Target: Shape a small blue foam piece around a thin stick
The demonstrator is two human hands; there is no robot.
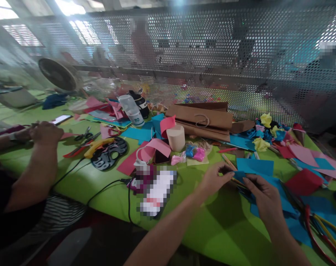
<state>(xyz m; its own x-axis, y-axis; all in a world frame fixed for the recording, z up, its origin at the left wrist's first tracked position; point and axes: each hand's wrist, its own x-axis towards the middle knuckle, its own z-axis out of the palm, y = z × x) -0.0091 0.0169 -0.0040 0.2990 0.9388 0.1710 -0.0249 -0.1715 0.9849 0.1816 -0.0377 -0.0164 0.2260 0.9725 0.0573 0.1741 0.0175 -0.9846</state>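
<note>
Left hand, right hand — fingertips pinching blue paper piece from both sides; blue sheets beside — on green tabletop.

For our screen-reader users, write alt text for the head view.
A person's left hand and right hand hold blue paper above a green table, with a smartphone to the left and red-handled scissors to the right. Another person's hands show at far left.
</note>
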